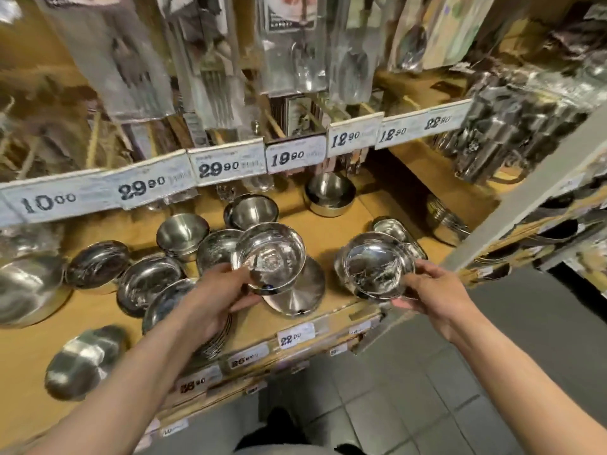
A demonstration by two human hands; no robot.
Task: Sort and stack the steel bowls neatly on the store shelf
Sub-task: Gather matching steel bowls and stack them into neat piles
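My left hand [223,297] grips the near rim of a shiny steel bowl [269,254], holding it above an upturned bowl [302,290] near the front edge of the wooden shelf [328,231]. My right hand [437,290] pinches the rim of a second steel bowl [374,267], which sits over other bowls at the right. Several more steel bowls stand loose on the shelf: deep ones [182,233] [251,211] [330,193] further back, shallow ones [97,264] [149,280] to the left.
A large steel bowl [29,290] sits at the far left and an upturned one [82,362] at the front left. Packaged cutlery [213,60] hangs above a strip of price tags [230,164]. Stacked steel trays [446,218] lie at the back right. A grey upright post [525,198] borders the shelf.
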